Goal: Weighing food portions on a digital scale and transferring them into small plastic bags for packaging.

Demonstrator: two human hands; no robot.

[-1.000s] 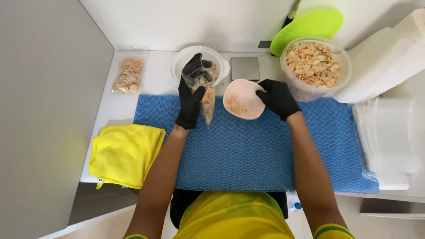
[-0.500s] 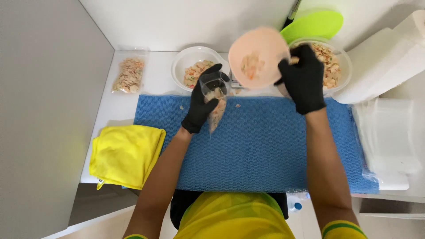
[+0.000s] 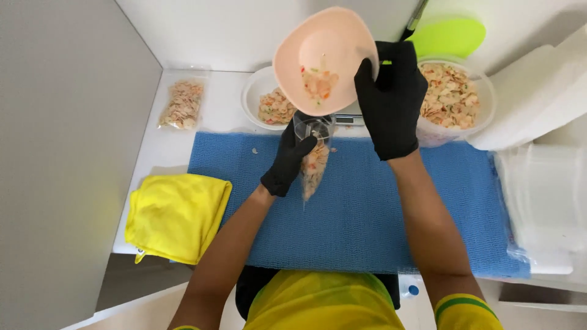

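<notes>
My left hand [image 3: 286,160], in a black glove, holds a small clear plastic bag [image 3: 313,157] open at its mouth; the bag hangs down over the blue mat [image 3: 379,214] and is partly filled with flaky snack mix. My right hand [image 3: 391,98], also gloved, grips a pale pink bowl [image 3: 321,58] tilted above the bag's mouth, with a little mix left inside. A white bowl [image 3: 269,104] of the same mix sits behind the bag.
A large clear tub [image 3: 455,98] of mix stands at the back right, a green lid [image 3: 449,38] behind it. A filled sealed bag [image 3: 182,104] lies at the back left. A yellow cloth [image 3: 177,217] lies at the left. Clear bags are stacked at the right [image 3: 544,195]. A scale [image 3: 348,119] is partly hidden.
My right hand has lifted the pink bowl from mat level to above the bag and tipped it toward the bag's mouth. My left hand has kept the bag open, shifting slightly right.
</notes>
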